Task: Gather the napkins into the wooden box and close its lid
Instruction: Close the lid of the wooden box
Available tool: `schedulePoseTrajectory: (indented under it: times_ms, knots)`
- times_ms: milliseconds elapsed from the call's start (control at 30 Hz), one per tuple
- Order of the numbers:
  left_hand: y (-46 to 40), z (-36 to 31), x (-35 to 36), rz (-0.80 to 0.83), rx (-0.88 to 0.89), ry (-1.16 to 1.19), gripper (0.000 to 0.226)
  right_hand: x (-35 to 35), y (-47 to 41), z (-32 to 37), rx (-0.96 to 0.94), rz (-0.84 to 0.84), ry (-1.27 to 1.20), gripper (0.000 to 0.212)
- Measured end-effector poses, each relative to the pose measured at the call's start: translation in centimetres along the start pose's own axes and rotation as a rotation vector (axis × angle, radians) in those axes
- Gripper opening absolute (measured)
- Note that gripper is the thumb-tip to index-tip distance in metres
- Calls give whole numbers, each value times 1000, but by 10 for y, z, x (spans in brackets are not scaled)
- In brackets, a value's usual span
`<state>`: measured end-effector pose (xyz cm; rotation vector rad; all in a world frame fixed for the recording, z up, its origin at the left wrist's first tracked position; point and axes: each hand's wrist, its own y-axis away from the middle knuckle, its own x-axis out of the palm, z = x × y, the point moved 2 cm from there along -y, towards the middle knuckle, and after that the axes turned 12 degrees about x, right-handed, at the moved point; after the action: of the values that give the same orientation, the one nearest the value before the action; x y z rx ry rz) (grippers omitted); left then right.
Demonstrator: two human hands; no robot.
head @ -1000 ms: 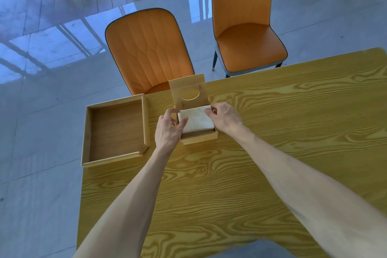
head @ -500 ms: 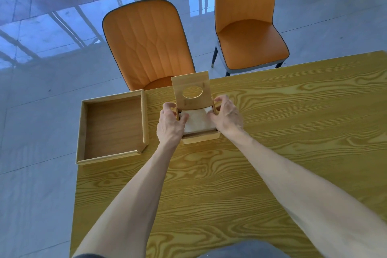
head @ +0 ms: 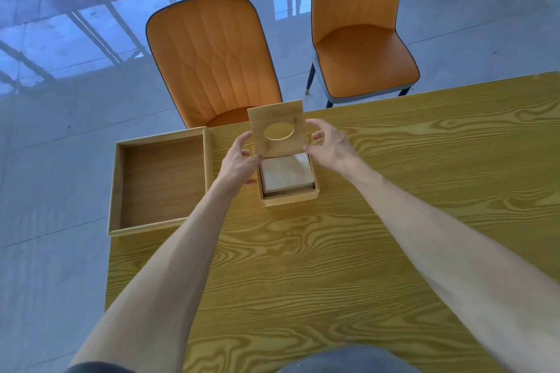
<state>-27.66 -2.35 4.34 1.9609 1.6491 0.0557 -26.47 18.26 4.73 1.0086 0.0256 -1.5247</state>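
Napkins (head: 286, 171) sit stacked inside wooden box (head: 289, 191); left hand (head: 239, 160) and right hand (head: 328, 145) pinch raised hinged lid (head: 275, 130) edges, so lower evenly, keeping fingertips clear of rim.

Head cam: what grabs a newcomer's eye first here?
Centre frame, a small wooden box sits on the yellow table with its lid raised, an oval hole cut through it, and a stack of pale napkins inside. The left hand and right hand flank the lid at its sides. To the left an empty wooden tray overhangs the table edge; two orange chairs stand beyond.
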Motion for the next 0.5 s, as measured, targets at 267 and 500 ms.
schedulePoseTrajectory:
  times_ms: [267, 500]
  knots:
    - [-6, -12, -4, 50, -171, 344, 55, -5, -5, 5, 15, 17, -1, 55]
    - [-3, -5, 3, 16, -178, 502, 72, 3, 2, -6, -113, -127, -22, 34]
